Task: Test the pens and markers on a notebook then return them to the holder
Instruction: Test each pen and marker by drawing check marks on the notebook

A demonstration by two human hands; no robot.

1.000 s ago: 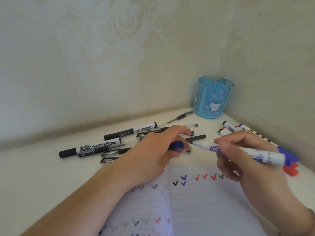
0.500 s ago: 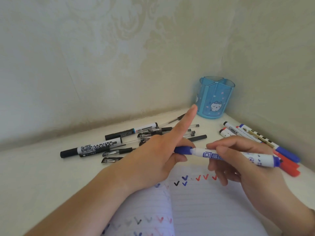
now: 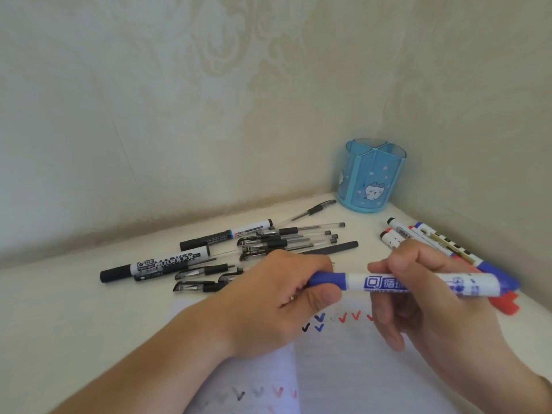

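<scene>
Both hands meet over the notebook (image 3: 343,369), which lies open on the worktop (image 3: 74,324) with rows of black, blue and red check marks on its lined pages.

Left hand (image 3: 277,300): forearm comes in from bottom left, back of hand up, fingers curled round the blue cap (image 3: 327,279) of the whiteboard marker (image 3: 418,283), thumb pressed under the cap end. Left grip: closed on the cap.

Right hand (image 3: 424,309): forearm from bottom right, index finger and thumb pinch the white barrel near its middle, remaining fingers hang loosely curled below it. Right grip: closed on the barrel.

The marker is held roughly level, clear of the page, cap end to the left, blue tail end to the right. Cap sits flush against the barrel.

Holder (image 3: 372,176): blue, divided into compartments, upright in the back corner of the worktop, well apart from the hands. Can't see any pens in it.

Left of the hands: black marker (image 3: 155,265) labelled MARKER, a second black-and-white marker (image 3: 227,234) behind it, and a loose pile of gel pens (image 3: 292,237), all lying flat.

Right, along the wall: several whiteboard markers (image 3: 400,234) lying side by side, partly hidden behind the right hand; a red one (image 3: 504,303) shows below the held marker's tail.
</scene>
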